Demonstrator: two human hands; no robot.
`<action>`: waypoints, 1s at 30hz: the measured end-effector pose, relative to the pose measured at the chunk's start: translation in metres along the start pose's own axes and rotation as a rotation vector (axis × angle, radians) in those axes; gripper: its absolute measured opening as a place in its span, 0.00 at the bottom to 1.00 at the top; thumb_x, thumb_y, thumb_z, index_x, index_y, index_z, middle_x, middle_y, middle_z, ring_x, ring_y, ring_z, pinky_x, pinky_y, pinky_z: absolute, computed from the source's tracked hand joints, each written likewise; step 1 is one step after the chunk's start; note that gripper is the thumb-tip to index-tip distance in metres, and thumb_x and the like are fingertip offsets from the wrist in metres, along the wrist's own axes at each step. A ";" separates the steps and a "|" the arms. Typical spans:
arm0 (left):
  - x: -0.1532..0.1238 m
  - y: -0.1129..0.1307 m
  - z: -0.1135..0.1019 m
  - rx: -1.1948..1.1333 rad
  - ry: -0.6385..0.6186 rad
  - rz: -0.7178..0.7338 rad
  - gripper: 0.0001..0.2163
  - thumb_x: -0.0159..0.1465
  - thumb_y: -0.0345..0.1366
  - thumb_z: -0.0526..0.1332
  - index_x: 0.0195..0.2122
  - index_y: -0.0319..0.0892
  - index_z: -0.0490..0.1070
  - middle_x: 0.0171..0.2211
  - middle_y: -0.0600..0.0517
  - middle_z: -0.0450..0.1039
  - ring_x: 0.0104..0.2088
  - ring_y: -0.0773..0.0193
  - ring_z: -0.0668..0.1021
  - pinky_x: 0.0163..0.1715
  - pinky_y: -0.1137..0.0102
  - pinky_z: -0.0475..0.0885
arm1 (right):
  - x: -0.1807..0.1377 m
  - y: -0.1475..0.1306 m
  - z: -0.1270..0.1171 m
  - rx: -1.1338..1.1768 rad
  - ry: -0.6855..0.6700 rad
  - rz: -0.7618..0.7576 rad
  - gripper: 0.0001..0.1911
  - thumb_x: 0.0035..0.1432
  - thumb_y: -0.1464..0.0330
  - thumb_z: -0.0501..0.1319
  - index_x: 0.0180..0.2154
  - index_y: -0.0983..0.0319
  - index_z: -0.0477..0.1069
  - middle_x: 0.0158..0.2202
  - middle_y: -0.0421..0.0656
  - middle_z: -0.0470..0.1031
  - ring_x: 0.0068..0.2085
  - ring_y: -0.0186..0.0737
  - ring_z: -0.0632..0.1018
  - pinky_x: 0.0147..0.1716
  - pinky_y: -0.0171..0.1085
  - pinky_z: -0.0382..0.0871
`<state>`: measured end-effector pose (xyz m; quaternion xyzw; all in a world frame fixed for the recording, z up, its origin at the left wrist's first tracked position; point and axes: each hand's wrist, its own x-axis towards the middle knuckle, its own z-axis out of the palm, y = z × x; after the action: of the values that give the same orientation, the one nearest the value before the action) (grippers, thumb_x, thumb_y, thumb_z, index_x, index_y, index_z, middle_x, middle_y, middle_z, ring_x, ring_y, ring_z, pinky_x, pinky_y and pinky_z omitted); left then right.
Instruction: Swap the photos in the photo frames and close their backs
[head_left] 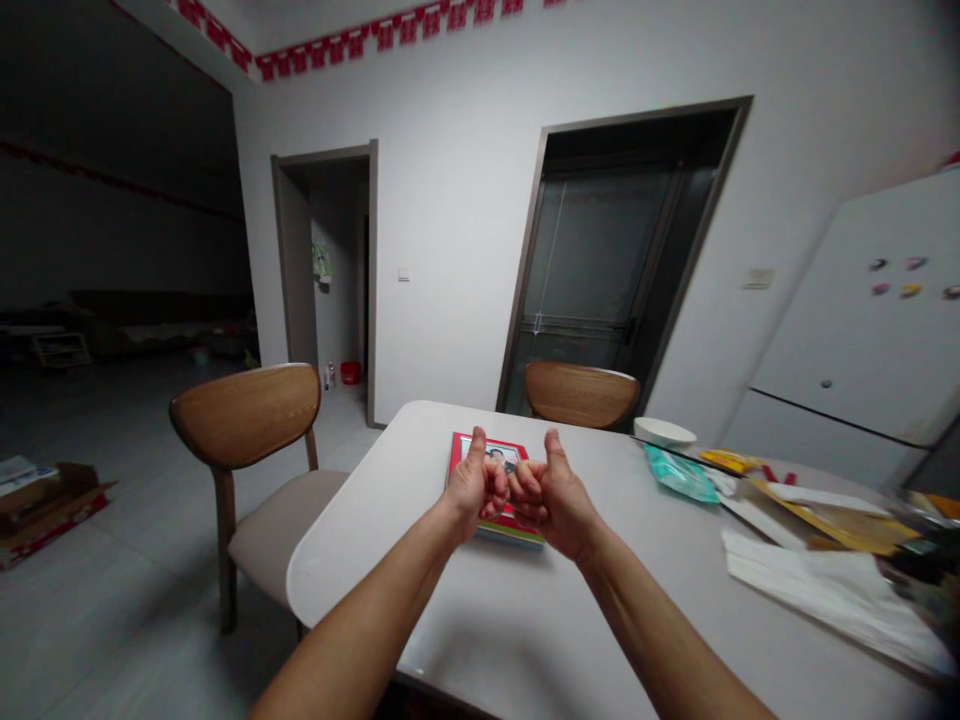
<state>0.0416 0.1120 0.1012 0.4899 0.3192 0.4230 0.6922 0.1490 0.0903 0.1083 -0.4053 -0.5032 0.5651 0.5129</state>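
Both my arms reach out over a white table [525,620]. My left hand [474,487] and my right hand [550,495] are each curled into a fist with the thumb up, knuckles touching. Nothing shows inside either fist. Just beyond and under them lies a red-covered book [495,455] with a photo on its front, flat on the table and partly hidden by the fists.
A wooden chair [251,415] stands at the table's left, another [581,393] at the far side. On the right lie a white bowl [664,432], a teal packet [681,474], papers [825,590] and clutter. A white fridge [862,320] stands at right; a cardboard box [45,505] sits on the floor.
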 end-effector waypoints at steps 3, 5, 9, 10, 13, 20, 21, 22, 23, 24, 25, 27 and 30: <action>0.003 -0.017 -0.013 0.010 0.103 -0.015 0.26 0.50 0.60 0.48 0.15 0.39 0.61 0.10 0.58 0.60 0.10 0.76 0.59 0.13 0.78 0.48 | 0.014 0.021 -0.013 -0.523 0.223 -0.177 0.27 0.49 0.46 0.40 0.16 0.61 0.57 0.13 0.36 0.59 0.15 0.29 0.60 0.16 0.31 0.55; 0.003 -0.035 -0.023 0.011 0.184 -0.026 0.22 0.49 0.56 0.55 0.18 0.38 0.62 0.12 0.59 0.61 0.11 0.76 0.61 0.14 0.79 0.49 | 0.022 0.038 -0.024 -0.749 0.311 -0.251 0.20 0.46 0.52 0.51 0.21 0.62 0.64 0.20 0.40 0.67 0.23 0.35 0.68 0.24 0.34 0.59; 0.002 -0.078 -0.039 -0.012 0.247 -0.121 0.20 0.45 0.52 0.61 0.22 0.37 0.64 0.15 0.57 0.65 0.13 0.74 0.65 0.14 0.78 0.52 | 0.026 0.069 -0.034 -0.918 0.308 -0.329 0.07 0.39 0.66 0.61 0.25 0.61 0.69 0.28 0.43 0.70 0.36 0.43 0.69 0.36 0.38 0.58; 0.003 -0.087 -0.041 -0.030 0.252 -0.138 0.20 0.45 0.52 0.61 0.24 0.37 0.64 0.16 0.56 0.65 0.14 0.72 0.66 0.15 0.78 0.54 | 0.025 0.074 -0.032 -0.949 0.288 -0.348 0.04 0.40 0.68 0.60 0.24 0.61 0.69 0.28 0.43 0.70 0.36 0.43 0.68 0.37 0.39 0.57; 0.007 -0.103 -0.042 -0.113 0.265 -0.108 0.19 0.48 0.49 0.61 0.30 0.37 0.65 0.19 0.55 0.67 0.18 0.70 0.70 0.18 0.77 0.61 | 0.017 0.084 -0.023 -1.001 0.204 -0.398 0.03 0.43 0.71 0.57 0.23 0.60 0.69 0.30 0.43 0.70 0.38 0.42 0.67 0.39 0.40 0.57; 0.007 -0.101 -0.036 -0.194 0.292 0.005 0.14 0.51 0.40 0.60 0.36 0.38 0.64 0.27 0.51 0.71 0.24 0.67 0.73 0.24 0.74 0.66 | -0.001 0.078 -0.022 -0.956 0.135 -0.350 0.15 0.50 0.65 0.52 0.39 0.62 0.68 0.30 0.44 0.72 0.29 0.37 0.72 0.30 0.36 0.64; 0.003 -0.100 -0.033 -0.183 0.288 0.025 0.14 0.51 0.38 0.60 0.37 0.38 0.64 0.28 0.50 0.72 0.25 0.66 0.74 0.24 0.73 0.67 | -0.005 0.077 -0.024 -0.929 0.144 -0.333 0.15 0.50 0.63 0.52 0.39 0.63 0.68 0.30 0.44 0.73 0.28 0.37 0.72 0.30 0.36 0.65; -0.002 -0.099 -0.029 -0.166 0.282 0.052 0.14 0.50 0.37 0.60 0.37 0.37 0.64 0.29 0.49 0.72 0.26 0.64 0.74 0.25 0.72 0.68 | -0.010 0.075 -0.028 -0.893 0.168 -0.316 0.16 0.49 0.62 0.52 0.39 0.63 0.68 0.30 0.44 0.73 0.29 0.38 0.72 0.30 0.37 0.65; -0.009 -0.097 -0.025 -0.147 0.278 0.080 0.15 0.49 0.35 0.60 0.37 0.37 0.64 0.30 0.49 0.72 0.27 0.63 0.74 0.26 0.71 0.68 | -0.016 0.073 -0.031 -0.842 0.210 -0.297 0.17 0.48 0.61 0.53 0.39 0.63 0.68 0.32 0.45 0.73 0.31 0.39 0.73 0.32 0.38 0.65; -0.016 -0.095 -0.020 -0.135 0.277 0.106 0.15 0.48 0.34 0.61 0.37 0.38 0.64 0.30 0.49 0.72 0.28 0.62 0.74 0.28 0.70 0.68 | -0.022 0.071 -0.035 -0.776 0.262 -0.271 0.19 0.47 0.60 0.54 0.39 0.63 0.68 0.34 0.46 0.72 0.33 0.40 0.73 0.34 0.38 0.66; -0.025 -0.092 -0.015 -0.109 0.275 0.139 0.14 0.47 0.32 0.61 0.36 0.38 0.65 0.31 0.50 0.72 0.29 0.62 0.74 0.29 0.70 0.68 | -0.029 0.068 -0.038 -0.698 0.318 -0.235 0.21 0.47 0.58 0.54 0.40 0.64 0.67 0.36 0.47 0.72 0.34 0.41 0.73 0.35 0.39 0.66; -0.044 -0.083 -0.003 0.010 0.252 0.224 0.12 0.47 0.29 0.60 0.34 0.39 0.66 0.30 0.51 0.71 0.30 0.63 0.73 0.31 0.72 0.67 | -0.045 0.060 -0.046 -0.523 0.424 -0.136 0.25 0.46 0.56 0.54 0.44 0.64 0.64 0.40 0.48 0.70 0.37 0.42 0.72 0.34 0.39 0.67; -0.074 -0.069 0.014 0.492 0.155 0.441 0.09 0.49 0.27 0.55 0.32 0.40 0.67 0.26 0.54 0.69 0.27 0.66 0.70 0.28 0.74 0.65 | -0.071 0.040 -0.058 -0.244 0.543 -0.029 0.29 0.46 0.53 0.53 0.49 0.59 0.57 0.43 0.47 0.67 0.36 0.41 0.73 0.27 0.36 0.68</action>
<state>0.0394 0.0285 0.0422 0.6659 0.3496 0.5090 0.4186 0.2085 0.0303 0.0553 -0.5930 -0.4174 0.3640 0.5844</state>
